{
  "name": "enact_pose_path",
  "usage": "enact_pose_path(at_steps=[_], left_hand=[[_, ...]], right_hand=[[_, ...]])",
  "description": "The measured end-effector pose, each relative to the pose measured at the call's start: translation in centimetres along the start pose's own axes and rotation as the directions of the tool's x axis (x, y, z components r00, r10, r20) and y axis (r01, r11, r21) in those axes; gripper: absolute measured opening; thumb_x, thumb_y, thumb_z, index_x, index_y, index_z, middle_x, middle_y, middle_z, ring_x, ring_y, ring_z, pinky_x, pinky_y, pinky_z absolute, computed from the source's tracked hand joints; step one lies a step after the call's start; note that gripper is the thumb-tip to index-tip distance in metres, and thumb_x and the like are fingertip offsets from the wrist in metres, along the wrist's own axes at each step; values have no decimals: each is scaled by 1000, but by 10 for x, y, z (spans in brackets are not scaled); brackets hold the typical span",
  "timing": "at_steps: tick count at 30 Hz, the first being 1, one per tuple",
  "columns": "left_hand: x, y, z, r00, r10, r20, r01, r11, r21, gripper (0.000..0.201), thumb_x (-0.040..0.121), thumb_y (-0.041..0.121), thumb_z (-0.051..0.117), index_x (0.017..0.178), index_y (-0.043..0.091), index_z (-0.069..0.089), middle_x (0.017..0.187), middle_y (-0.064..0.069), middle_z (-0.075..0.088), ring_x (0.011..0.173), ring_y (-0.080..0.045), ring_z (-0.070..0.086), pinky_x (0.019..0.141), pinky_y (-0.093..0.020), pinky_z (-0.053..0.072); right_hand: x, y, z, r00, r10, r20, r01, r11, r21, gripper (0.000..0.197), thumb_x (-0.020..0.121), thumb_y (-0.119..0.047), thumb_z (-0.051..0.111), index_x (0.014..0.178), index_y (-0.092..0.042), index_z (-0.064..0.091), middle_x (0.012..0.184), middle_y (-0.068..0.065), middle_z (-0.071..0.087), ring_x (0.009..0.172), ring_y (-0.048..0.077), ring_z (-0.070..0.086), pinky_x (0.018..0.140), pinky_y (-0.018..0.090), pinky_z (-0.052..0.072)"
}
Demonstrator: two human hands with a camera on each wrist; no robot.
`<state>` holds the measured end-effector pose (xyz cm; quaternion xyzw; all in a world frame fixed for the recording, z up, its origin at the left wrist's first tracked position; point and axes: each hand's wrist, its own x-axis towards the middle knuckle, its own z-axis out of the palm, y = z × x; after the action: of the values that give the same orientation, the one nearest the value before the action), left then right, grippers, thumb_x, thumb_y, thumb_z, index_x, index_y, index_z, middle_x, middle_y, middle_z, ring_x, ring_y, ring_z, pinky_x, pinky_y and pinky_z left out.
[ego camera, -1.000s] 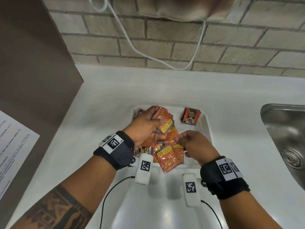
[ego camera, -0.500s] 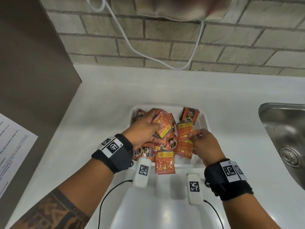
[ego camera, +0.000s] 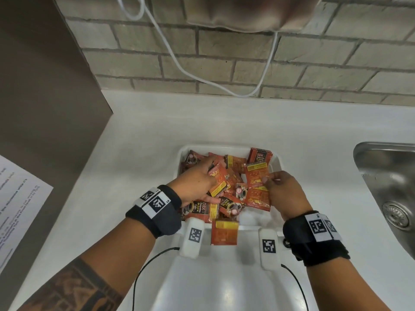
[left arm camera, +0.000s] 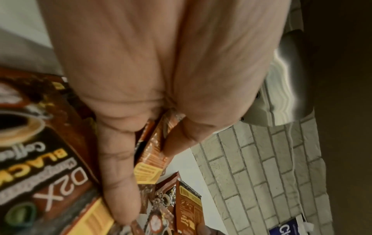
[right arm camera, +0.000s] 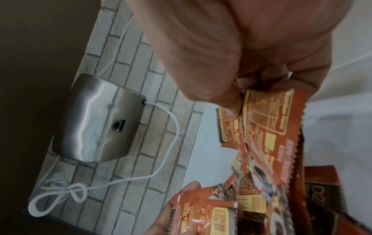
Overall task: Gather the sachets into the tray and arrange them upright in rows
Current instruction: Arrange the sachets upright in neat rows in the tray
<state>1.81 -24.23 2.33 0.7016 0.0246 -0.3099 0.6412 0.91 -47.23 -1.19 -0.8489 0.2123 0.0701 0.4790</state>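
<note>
A white tray on the counter holds a loose heap of several red-orange coffee sachets. My left hand grips a small stack of sachets edge-on between thumb and fingers; the same stack shows in the left wrist view. My right hand pinches one sachet by its side and holds it up over the heap; the right wrist view shows that sachet back side out. A short row of sachets stands upright in the tray's far right corner. One sachet hangs over the near rim.
A steel sink lies to the right. A brick wall with a steel dryer and a white cable rises behind the counter. A printed sheet lies at the left, past the counter's edge. A brown panel stands at the far left.
My right hand has lifted one sachet from the heap and carried it up toward the far right of the tray. My left hand keeps its stack, shifted slightly away from me.
</note>
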Motion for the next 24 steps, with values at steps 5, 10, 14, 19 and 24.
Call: enact_pose_path(at_steps=[5, 10, 14, 19, 24], left_hand=[[4, 1, 0, 1000, 1, 3, -2, 978, 207, 54, 98, -4, 48, 140, 31, 48, 147, 0, 37, 83, -19, 70, 83, -47, 63], [9, 2, 0, 1000, 20, -6, -19, 978, 205, 57, 98, -5, 48, 143, 30, 46, 134, -9, 51, 89, -24, 68, 81, -45, 64], [8, 3, 0, 996, 70, -57, -65, 994, 82, 50, 96, -9, 52, 133, 25, 53, 132, -6, 48, 109, -41, 63, 77, -43, 63], [4, 7, 9, 994, 52, 94, -10, 915, -404, 47, 100, -6, 37, 138, 18, 51, 142, -18, 57, 120, -44, 63, 82, -51, 61], [-1, 8, 17, 966, 133, 222, 19, 818, -575, 46, 102, 28, 46, 145, 12, 50, 140, -18, 61, 126, -41, 60, 101, -65, 48]], right_hand=[[1, 1, -8, 996, -42, -82, 37, 997, -63, 17, 98, -29, 58, 105, -14, 58, 99, 6, 70, 89, 27, 68, 84, 47, 56], [2, -5, -19, 988, -71, -136, 70, 997, -6, 18, 99, -27, 58, 109, -12, 57, 100, 7, 70, 87, 24, 67, 64, 29, 48], [-8, -17, -18, 991, -107, -83, 119, 979, 164, 15, 97, -30, 60, 102, -16, 59, 96, 6, 73, 88, 25, 71, 80, 47, 58], [-25, -41, 0, 986, -141, 89, 91, 903, 419, 19, 100, -19, 59, 108, -1, 57, 104, 20, 72, 96, 37, 71, 88, 60, 55], [-31, -48, 17, 979, -201, 23, 177, 909, 378, 11, 96, -23, 65, 101, -13, 64, 98, 9, 73, 89, 30, 73, 82, 57, 58]])
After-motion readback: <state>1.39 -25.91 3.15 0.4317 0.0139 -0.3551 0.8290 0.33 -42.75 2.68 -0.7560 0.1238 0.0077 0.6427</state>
